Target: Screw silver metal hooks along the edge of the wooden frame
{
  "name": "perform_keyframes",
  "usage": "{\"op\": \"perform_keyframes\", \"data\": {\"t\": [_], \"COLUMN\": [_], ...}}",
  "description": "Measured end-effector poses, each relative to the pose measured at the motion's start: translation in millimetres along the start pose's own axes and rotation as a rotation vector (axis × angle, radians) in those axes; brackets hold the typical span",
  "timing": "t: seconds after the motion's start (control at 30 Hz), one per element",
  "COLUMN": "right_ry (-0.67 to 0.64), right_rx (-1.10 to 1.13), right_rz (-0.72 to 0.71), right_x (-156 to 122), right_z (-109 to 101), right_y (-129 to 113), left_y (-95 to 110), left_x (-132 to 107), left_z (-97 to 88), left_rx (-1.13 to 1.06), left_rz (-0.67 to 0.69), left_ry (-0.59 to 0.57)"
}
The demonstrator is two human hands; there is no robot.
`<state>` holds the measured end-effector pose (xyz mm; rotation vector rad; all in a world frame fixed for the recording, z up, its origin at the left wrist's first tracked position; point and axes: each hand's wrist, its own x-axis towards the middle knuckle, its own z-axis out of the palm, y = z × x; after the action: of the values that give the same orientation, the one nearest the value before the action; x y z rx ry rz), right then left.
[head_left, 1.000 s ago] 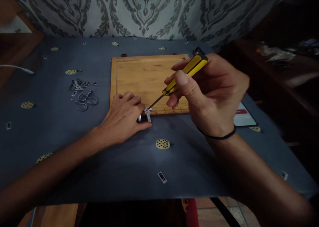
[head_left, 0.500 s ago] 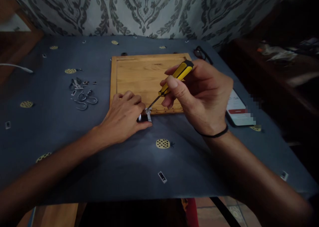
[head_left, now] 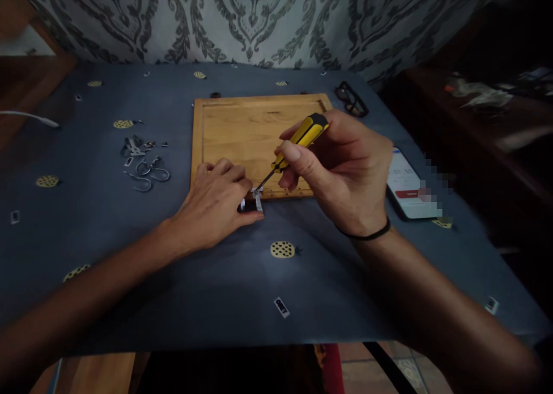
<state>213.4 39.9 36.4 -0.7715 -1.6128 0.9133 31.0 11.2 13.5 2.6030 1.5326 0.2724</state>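
My right hand point(head_left: 345, 172) grips a yellow and black screwdriver point(head_left: 302, 137) between thumb and fingers. Its shaft slants down to the left, and the tip meets a small silvery metal fitting point(head_left: 258, 199) at the front edge of a wooden board point(head_left: 254, 126). With fingers on the board and thumb below its edge, my left hand point(head_left: 218, 201) is closed about that fitting. The fingers partly cover the metal, so its full shape and any screw under the tip are hard to make out.
Several metal hooks point(head_left: 149, 174) and small metal parts point(head_left: 135, 146) lie left of the board. A phone point(head_left: 410, 189) rests to the right, with black-framed glasses point(head_left: 351, 99) behind it. A white cable end point(head_left: 43, 120) reaches over the blue tablecloth point(head_left: 194, 302).
My right hand and the screwdriver handle have shifted slightly left and down, while the tip stays at the fitting. More of the glasses shows. My left hand holds its place.
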Motion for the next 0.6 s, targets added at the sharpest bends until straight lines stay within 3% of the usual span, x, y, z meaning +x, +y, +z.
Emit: {"op": "perform_keyframes", "data": {"t": [0.27,0.47,0.6], "right_ry": [-0.107,-0.040,-0.068], "right_rx": [0.020,0.013,0.037], "right_rz": [0.024,0.027,0.045], "right_x": [4.1,3.6,3.9], "right_z": [-5.2,-3.4,-3.1], "right_y": [-5.8,-2.6,-3.1], "left_y": [-0.1,-0.4,-0.3], "left_x": [0.8,0.0,0.2], "left_z": [-1.1,-0.4,-0.1], "left_rx": [0.011,0.015,0.007], "left_rz": [0.003,0.008,-0.001], "left_ry": [-0.028,-0.005,-0.016]}}
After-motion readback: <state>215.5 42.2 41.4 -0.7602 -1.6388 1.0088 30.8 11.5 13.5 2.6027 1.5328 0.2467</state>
